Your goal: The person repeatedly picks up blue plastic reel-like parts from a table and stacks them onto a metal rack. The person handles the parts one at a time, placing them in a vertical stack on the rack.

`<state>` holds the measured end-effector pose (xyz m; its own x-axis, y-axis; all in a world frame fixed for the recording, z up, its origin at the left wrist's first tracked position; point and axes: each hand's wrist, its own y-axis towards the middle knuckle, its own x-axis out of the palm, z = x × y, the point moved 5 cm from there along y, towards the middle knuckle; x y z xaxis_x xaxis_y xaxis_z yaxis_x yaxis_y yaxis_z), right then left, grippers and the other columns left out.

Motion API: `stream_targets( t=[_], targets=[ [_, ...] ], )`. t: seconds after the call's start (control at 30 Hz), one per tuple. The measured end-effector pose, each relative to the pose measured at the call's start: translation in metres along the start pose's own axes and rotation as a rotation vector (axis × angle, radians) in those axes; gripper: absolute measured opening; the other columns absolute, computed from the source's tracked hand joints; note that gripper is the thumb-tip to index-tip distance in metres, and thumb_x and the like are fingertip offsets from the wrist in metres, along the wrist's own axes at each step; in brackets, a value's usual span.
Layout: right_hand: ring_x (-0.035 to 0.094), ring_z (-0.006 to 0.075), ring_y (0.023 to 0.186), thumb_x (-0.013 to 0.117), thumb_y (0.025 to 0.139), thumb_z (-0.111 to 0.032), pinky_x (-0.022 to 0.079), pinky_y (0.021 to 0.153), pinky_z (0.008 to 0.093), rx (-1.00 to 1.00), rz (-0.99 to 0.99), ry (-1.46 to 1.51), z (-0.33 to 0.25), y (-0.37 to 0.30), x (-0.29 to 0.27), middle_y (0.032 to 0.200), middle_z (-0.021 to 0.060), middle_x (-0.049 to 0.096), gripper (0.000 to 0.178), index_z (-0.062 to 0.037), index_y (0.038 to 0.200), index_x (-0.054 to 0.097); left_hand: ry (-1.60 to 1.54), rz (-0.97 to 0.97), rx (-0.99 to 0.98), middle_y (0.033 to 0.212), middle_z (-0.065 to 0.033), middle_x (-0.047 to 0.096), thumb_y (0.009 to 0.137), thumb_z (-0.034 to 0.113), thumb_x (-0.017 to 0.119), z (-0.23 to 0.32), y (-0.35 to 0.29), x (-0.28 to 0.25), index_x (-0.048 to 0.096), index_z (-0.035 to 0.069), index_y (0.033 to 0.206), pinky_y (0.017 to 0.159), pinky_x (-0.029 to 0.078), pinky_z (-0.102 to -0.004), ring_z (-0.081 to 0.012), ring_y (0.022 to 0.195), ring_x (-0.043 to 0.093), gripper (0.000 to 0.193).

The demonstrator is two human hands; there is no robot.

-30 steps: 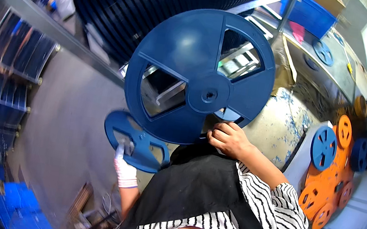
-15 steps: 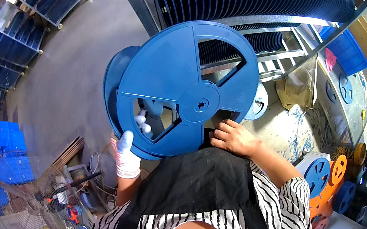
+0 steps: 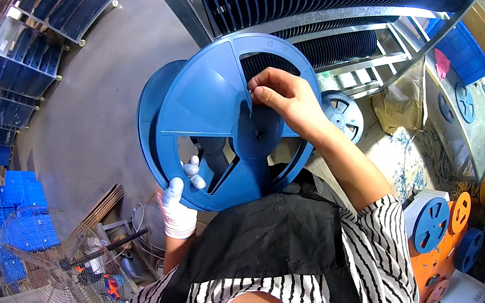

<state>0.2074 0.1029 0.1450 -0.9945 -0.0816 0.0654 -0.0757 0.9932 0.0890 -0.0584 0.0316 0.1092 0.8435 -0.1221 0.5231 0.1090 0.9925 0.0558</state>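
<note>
A large blue plastic reel [image 3: 201,102] with two flanges and wedge-shaped openings is tilted up before my apron. My left hand [image 3: 178,210], in a white glove, grips its lower left rim. The thumb lies over the near flange, and gloved fingertips show through the lower left opening. Over the reel's upper opening is my bare right hand [image 3: 286,98], beside the edge of the solid panel. Its thumb and forefinger are pinched together; whatever sits between them is too small to make out.
A metal rack [image 3: 197,17] bearing rows of black discs stands ahead. Another blue reel [image 3: 344,118] is behind mine. Right lie a beige sack [image 3: 402,104] and an orange unit [image 3: 438,258] with reels. A fan [image 3: 65,264] and blue crates [image 3: 18,205] are at lower left.
My right hand has risen from the reel's lower right edge to its upper opening, fingers now pinched. The left hand keeps its hold on the rim, and the reel has turned slightly.
</note>
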Motion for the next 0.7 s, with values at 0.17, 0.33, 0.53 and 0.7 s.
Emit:
stream_targets(
  t=[0.17,0.33,0.53,0.7],
  targets=[
    [0.053,0.0085,0.077,0.061,0.088,-0.02,0.044,0.078,0.0244,0.072,-0.019,0.065,0.003,0.005,0.004,0.08,-0.0001,0.058,0.014,-0.0061,0.087,0.059,-0.032,0.01,-0.036,0.1,-0.0159,0.063,0.083,0.019,0.065,0.0,-0.007,-0.001,0.053,0.002,0.119,0.086,0.049,-0.0388,-0.0224,0.079,0.061,0.041],
    [0.052,0.0082,0.071,0.06,0.085,-0.013,0.042,0.069,0.024,0.05,-0.022,0.087,0.003,0.008,0.009,0.075,-0.0001,0.057,0.009,-0.0043,0.086,0.06,-0.06,-0.011,-0.046,0.097,-0.0133,0.063,0.084,0.019,0.065,0.002,-0.009,0.003,0.053,0.002,0.118,0.096,0.044,-0.0409,-0.0221,0.08,0.061,0.04],
    [0.052,0.0087,0.068,0.057,0.084,-0.011,0.042,0.065,0.0241,0.027,-0.07,0.09,0.003,0.008,0.007,0.075,0.0007,0.058,0.008,-0.0037,0.084,0.06,-0.088,0.009,-0.055,0.095,-0.0119,0.064,0.084,0.019,0.064,-0.001,-0.01,0.002,0.054,0.003,0.116,0.101,0.04,-0.0418,-0.0205,0.078,0.061,0.037],
    [0.055,0.012,0.067,0.061,0.084,-0.018,0.045,0.063,0.028,-0.067,0.093,-0.009,0.01,0.002,0.001,0.074,0.0037,0.059,0.015,-0.0027,0.081,0.06,-0.104,0.049,-0.068,0.097,-0.0133,0.064,0.083,0.019,0.064,-0.001,-0.01,0.002,0.053,0.002,0.116,0.097,0.042,-0.0399,-0.0202,0.079,0.06,0.038]
  ],
)
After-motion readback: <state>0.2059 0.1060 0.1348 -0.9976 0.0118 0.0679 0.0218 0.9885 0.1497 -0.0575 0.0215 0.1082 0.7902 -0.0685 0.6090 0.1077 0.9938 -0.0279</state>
